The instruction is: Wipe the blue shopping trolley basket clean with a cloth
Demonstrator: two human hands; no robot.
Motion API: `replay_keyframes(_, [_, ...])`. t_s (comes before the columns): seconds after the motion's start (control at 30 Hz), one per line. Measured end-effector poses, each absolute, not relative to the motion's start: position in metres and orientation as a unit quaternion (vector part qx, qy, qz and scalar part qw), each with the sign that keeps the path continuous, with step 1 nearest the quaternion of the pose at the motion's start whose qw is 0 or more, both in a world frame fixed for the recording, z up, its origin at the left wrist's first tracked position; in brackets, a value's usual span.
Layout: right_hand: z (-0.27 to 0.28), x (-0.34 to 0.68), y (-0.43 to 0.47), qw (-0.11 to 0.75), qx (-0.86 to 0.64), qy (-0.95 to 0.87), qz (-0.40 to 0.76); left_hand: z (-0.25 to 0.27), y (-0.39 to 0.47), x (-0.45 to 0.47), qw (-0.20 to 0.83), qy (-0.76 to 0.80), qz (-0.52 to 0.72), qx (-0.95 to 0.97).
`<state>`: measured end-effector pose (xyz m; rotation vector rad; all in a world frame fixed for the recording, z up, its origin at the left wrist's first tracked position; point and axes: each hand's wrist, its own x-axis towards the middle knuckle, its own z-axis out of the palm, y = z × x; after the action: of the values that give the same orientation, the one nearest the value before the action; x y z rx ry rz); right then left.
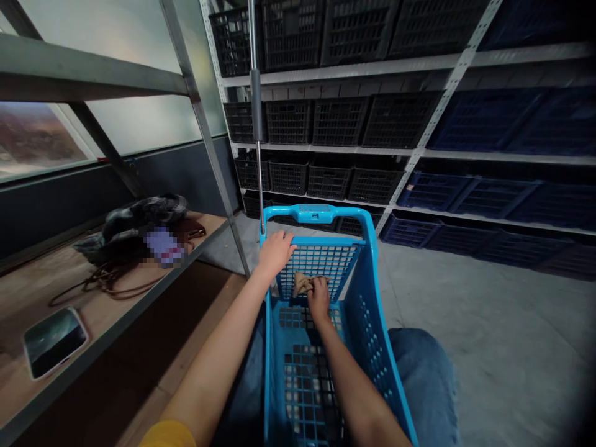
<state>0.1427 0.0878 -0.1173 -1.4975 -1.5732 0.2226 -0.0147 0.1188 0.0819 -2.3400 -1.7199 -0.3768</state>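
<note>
In front of me stands a blue plastic shopping cart (374, 261) with a gridded back flap (342, 261) below its handle (315, 213). My left hand (276, 253) rests over the top left corner of that flap, fingers closed around its edge. Down inside the basket, my right hand (319, 298) is closed on a crumpled tan cloth (302, 284) and presses it against the grid. Part of the cloth is hidden behind my fingers.
Black crates (288, 121) and dark blue crates (484, 121) fill the shelving ahead. On the left, a wooden shelf (139, 310) holds a phone or tablet (56, 343), a plaid cloth (151, 211) and a brown strap (121, 288). A metal pole (257, 105) rises beside the cart handle.
</note>
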Motion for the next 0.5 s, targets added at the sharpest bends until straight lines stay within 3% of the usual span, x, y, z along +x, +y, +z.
replay_keyframes(0.17, [-0.063,0.137,0.109,0.552,-0.559,-0.616,0.062,0.079,0.121,-0.015,0.115,-0.580,-0.131,-0.796])
replay_keyframes(0.27, [-0.036,0.139,0.123,0.564,-0.525,-0.636,0.039,0.078,0.123,-0.015,0.118,-0.580,-0.134,-0.795])
replay_keyframes(0.5, [-0.141,0.145,0.081,0.429,-0.587,-0.681,0.086,0.080,0.120,-0.015,0.110,-0.579,-0.130,-0.797])
